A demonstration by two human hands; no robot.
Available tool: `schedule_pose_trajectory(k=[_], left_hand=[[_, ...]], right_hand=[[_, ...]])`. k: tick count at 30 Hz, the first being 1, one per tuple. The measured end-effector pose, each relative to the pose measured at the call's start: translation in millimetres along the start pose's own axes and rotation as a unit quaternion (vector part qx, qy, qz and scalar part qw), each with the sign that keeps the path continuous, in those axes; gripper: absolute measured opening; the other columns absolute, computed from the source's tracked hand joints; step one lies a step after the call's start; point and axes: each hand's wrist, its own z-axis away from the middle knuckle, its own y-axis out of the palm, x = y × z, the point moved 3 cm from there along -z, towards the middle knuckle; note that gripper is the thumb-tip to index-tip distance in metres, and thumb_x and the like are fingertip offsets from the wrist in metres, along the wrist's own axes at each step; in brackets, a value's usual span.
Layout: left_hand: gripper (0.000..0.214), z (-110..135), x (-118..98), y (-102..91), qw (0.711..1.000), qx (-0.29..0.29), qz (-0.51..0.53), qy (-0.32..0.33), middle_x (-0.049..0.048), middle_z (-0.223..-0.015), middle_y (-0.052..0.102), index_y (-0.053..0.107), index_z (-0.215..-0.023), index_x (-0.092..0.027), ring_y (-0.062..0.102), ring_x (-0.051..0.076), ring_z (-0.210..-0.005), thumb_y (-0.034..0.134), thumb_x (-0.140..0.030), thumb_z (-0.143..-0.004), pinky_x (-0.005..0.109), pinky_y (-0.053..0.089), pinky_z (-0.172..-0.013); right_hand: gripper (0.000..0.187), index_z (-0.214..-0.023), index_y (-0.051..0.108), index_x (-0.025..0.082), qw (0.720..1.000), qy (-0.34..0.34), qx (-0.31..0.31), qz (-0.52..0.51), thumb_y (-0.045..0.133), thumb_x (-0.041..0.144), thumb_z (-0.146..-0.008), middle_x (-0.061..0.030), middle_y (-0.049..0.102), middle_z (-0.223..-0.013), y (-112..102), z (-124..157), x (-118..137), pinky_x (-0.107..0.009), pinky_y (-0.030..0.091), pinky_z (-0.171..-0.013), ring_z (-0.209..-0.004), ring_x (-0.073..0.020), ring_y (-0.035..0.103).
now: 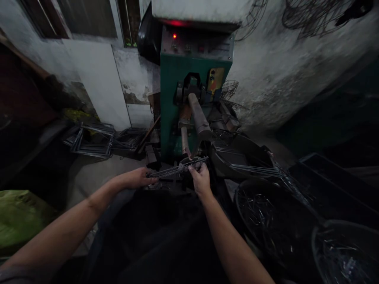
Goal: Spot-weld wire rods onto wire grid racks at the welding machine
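Note:
A thin metal wire frame (167, 172) spans my two hands, seen nearly edge-on. My left hand (137, 178) is closed around its left end. With thumb and fingers, my right hand (201, 178) pinches it near the right end. Just beyond the right hand, the frame meets the electrode tips of a green spot welder (171, 79), below its thick upper arm (199, 114) and beside its lower arm (185, 140). Whether the tips touch the wire is too dark to tell.
A red lamp (174, 36) glows on the welder. Rectangular wire frames (91, 140) are stacked at left. At right, thin rods (251, 169) lie over a dark basin, and two tubs (239, 197) (315, 240) hold small metal pieces. A yellow-green sack (23, 217) stands at lower left.

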Motion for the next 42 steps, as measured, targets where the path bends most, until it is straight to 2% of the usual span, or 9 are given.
schedule_pose_trajectory(k=[14,20,24,28,36,42], left_hand=[[0.056,-14,14,5.2,0.995,0.015,0.098,-0.015,-0.0024,-0.059,0.048,0.057,-0.080,-0.015,0.041,0.011,-0.052,0.052,-0.070,-0.071,0.022,0.031,-0.048],[0.054,-8,5,5.9,0.996,0.016,0.087,-0.005,-0.0010,-0.051,0.049,0.056,-0.072,-0.016,0.038,0.012,-0.045,0.048,-0.069,-0.075,0.024,0.029,-0.045],[0.055,-2,0,7.5,0.995,-0.004,0.101,-0.005,-0.0009,-0.055,0.050,0.059,-0.080,-0.015,0.042,0.012,-0.049,0.049,-0.069,-0.074,0.023,0.031,-0.047],[0.057,-1,-7,8.0,0.994,-0.013,0.104,0.004,-0.0003,-0.060,0.052,0.063,-0.081,-0.015,0.043,0.011,-0.052,0.053,-0.070,-0.071,0.022,0.031,-0.048],[0.058,-23,-9,15.7,0.994,0.001,0.105,0.023,-0.0016,-0.058,0.046,0.059,-0.073,-0.014,0.037,0.010,-0.052,0.050,-0.071,-0.071,0.022,0.027,-0.047],[0.055,-29,-9,16.1,0.994,-0.011,0.106,0.023,-0.0014,-0.060,0.049,0.058,-0.075,-0.014,0.042,0.012,-0.055,0.052,-0.069,-0.071,0.023,0.031,-0.050]], right_hand=[[0.025,-0.074,0.044,0.021,1.000,0.004,0.006,0.029,0.065,0.033,-0.068,0.0047,0.048,-0.068,-3,-14,-8,-0.027,0.040,-0.067,-0.065,-0.0123,0.045],[0.033,-0.079,0.045,0.022,0.993,0.092,0.029,-0.073,0.070,0.039,-0.065,0.0036,0.056,-0.067,1,-6,-4,-0.032,0.047,-0.064,-0.064,-0.0158,0.057],[0.034,-0.075,0.050,0.019,0.992,0.112,0.054,-0.026,0.072,0.043,-0.064,0.0010,0.060,-0.063,-6,4,-1,-0.028,0.043,-0.055,-0.057,-0.0144,0.055],[0.034,-0.068,0.055,0.018,0.988,0.135,0.072,0.001,0.073,0.045,-0.058,-0.0001,0.061,-0.060,-13,9,2,-0.026,0.041,-0.052,-0.053,-0.0132,0.052],[0.030,-0.065,0.057,0.019,0.977,0.202,0.070,-0.003,0.073,0.040,-0.051,-0.0012,0.063,-0.057,-21,16,-6,-0.026,0.042,-0.049,-0.054,-0.0165,0.056],[0.027,-0.064,0.055,0.018,0.973,0.213,0.092,0.015,0.070,0.038,-0.052,-0.0009,0.063,-0.056,-24,17,-11,-0.024,0.039,-0.047,-0.048,-0.0130,0.052]])
